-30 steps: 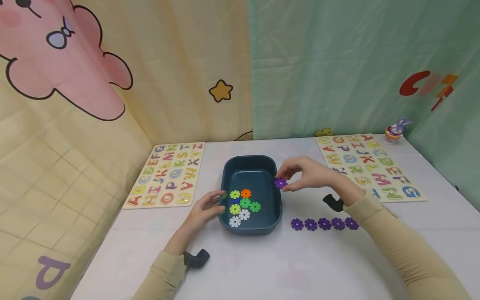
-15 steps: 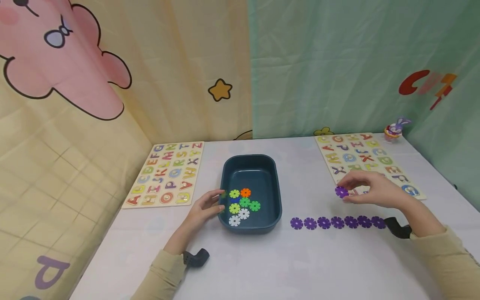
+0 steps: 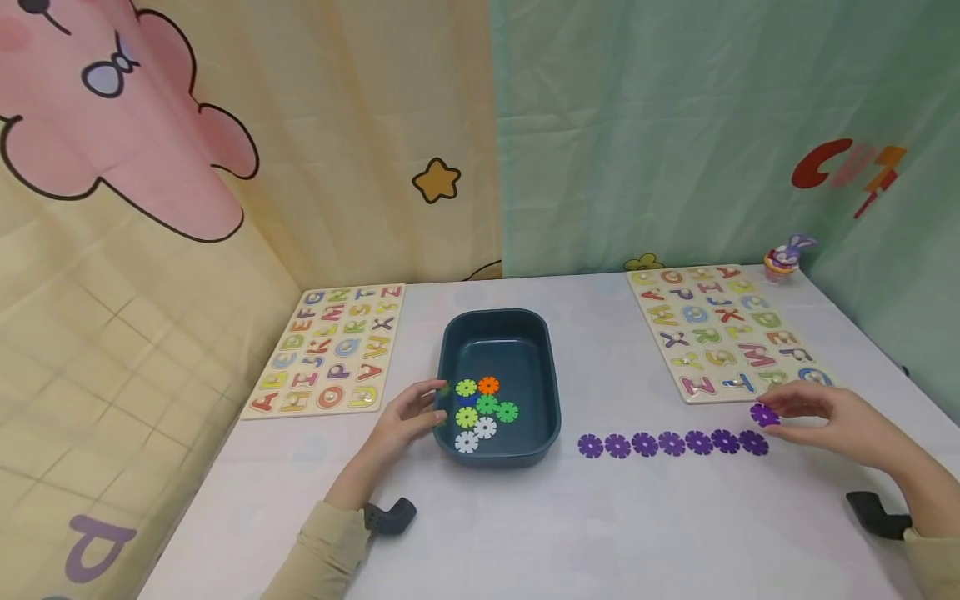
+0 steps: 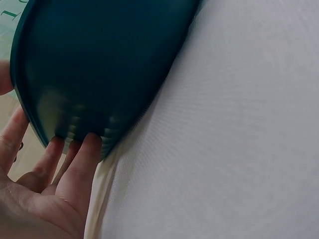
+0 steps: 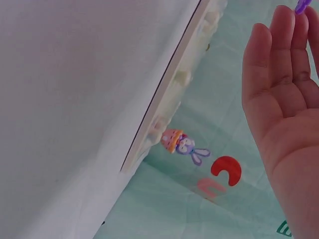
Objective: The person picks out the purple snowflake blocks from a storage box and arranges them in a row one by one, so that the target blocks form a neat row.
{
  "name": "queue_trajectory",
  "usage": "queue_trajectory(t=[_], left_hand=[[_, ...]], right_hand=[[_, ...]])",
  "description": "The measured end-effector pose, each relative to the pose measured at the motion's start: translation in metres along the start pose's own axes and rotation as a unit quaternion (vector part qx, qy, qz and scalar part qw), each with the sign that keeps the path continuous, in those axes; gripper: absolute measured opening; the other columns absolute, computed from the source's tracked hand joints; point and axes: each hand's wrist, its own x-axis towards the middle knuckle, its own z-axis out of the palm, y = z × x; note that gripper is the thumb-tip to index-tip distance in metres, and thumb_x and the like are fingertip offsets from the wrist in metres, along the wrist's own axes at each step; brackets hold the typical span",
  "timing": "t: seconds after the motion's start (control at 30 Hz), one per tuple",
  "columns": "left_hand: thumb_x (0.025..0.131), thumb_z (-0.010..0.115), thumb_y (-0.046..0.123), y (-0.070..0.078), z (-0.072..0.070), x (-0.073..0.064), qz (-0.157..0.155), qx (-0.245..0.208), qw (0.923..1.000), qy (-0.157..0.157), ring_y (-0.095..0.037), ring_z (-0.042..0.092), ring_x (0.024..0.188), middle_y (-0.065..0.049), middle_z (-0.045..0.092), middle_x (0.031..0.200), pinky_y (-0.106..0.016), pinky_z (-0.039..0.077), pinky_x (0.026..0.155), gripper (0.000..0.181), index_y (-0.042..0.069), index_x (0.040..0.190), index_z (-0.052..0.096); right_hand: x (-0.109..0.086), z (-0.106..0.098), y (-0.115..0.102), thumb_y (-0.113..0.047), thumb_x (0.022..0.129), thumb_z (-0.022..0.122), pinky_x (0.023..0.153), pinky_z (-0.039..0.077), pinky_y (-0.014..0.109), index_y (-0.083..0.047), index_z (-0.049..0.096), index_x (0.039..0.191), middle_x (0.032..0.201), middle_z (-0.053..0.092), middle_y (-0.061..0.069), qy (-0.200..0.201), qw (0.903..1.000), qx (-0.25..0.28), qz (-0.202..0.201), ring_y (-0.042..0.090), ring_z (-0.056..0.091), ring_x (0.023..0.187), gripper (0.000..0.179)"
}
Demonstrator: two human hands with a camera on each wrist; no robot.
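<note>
My right hand [image 3: 832, 425] pinches a purple snowflake disc [image 3: 765, 414] between thumb and fingers, just above the right end of a row of purple snowflake discs [image 3: 672, 443]. In the right wrist view only a bit of the held purple disc [image 5: 302, 6] shows at the fingertips. My left hand [image 3: 405, 418] holds the left side of a dark teal plastic basin [image 3: 557, 375], its fingers against the outer wall in the left wrist view. Inside the basin lie several snowflake discs: yellow-green [image 3: 467, 417], orange [image 3: 488, 385], green [image 3: 507, 412], white [image 3: 467, 442] and a partly covered blue one [image 3: 468, 401].
Wooden alphabet boards lie at the left [image 3: 325, 350] and right [image 3: 731, 333] of the white-covered table [image 3: 495, 533]. A small rabbit figure [image 3: 785, 258] stands at the back right corner. Printed curtains [image 3: 600, 142] hang behind the table.
My right hand has moved from the basin's right rim to the row's right end, carrying a purple disc. Two more purple discs show in the row. My left hand has stayed on the basin.
</note>
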Motion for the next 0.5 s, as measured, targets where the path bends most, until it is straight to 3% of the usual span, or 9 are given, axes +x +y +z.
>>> queue_trajectory(t=[0.37, 0.5], left_hand=[[0.086, 0.068, 0.021, -0.001, -0.001, 0.000, -0.004, 0.001, 1.0000, 0.000, -0.027, 0.032, 0.135, -0.001, 0.036, 0.147, -0.047, 0.037, 0.103, 0.053, 0.013, 0.135, 0.049], [0.086, 0.068, 0.021, 0.000, -0.002, 0.001, -0.004, 0.006, 1.0000, 0.002, -0.027, 0.032, 0.135, -0.001, 0.037, 0.147, -0.049, 0.037, 0.102, 0.053, 0.013, 0.134, 0.049]], right_hand=[[-0.012, 0.009, 0.020, -0.027, 0.076, 0.078, 0.067, 0.049, 0.016, 0.002, 0.063, 0.111, 0.104, 0.065, 0.014, -0.033, 0.9979, -0.011, 0.056, -0.013, 0.048, 0.080, 0.048], [-0.014, 0.008, 0.024, -0.026, 0.076, 0.078, 0.066, 0.048, 0.016, 0.001, 0.064, 0.109, 0.102, 0.065, 0.013, -0.033, 0.9975, -0.021, 0.059, -0.012, 0.048, 0.078, 0.045]])
